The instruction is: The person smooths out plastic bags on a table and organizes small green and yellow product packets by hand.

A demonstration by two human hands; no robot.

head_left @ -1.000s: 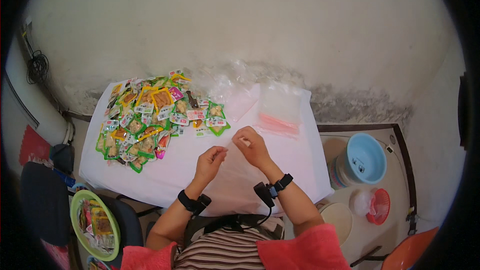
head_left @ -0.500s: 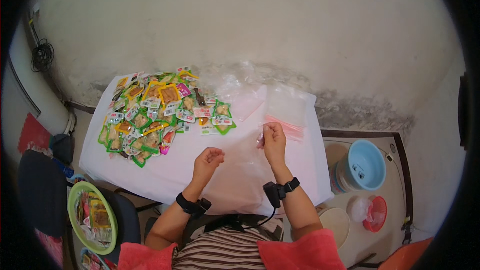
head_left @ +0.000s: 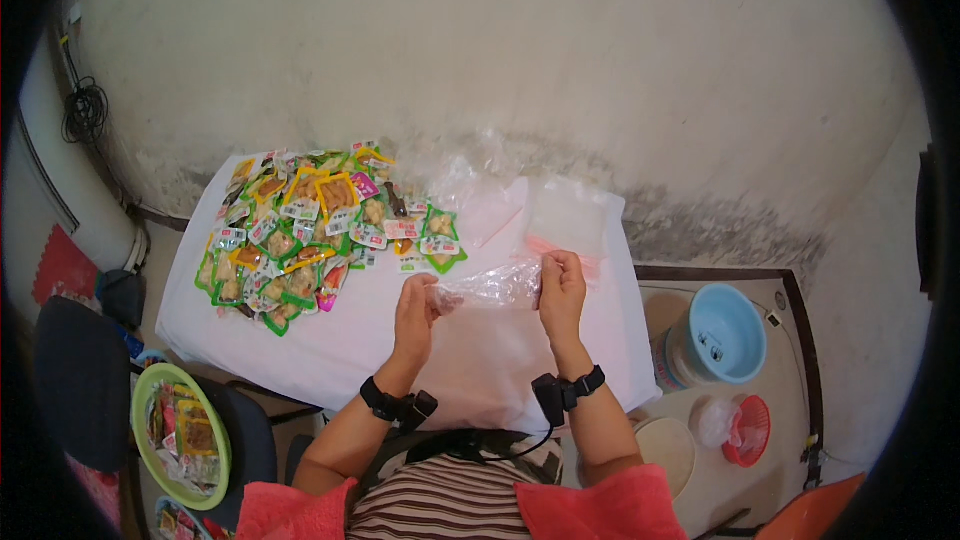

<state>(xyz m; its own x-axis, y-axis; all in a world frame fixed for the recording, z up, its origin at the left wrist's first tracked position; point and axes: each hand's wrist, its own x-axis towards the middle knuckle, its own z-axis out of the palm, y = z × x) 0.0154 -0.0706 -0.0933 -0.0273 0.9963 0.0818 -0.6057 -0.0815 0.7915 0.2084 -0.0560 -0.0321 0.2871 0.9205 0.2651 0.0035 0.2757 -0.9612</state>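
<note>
In the centre of the frame, the left hand (head_left: 414, 312) and the right hand (head_left: 563, 295) hold a clear plastic bag (head_left: 495, 285) between them, fingers closed on its opposite sides. The thin film could possibly tear, or slip from one pinch, if the hands pull too strongly.

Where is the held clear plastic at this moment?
Near the middle of the head view, the clear plastic is stretched between the left hand and the right hand, to the lower left of the flat stack of clear bags.
</note>
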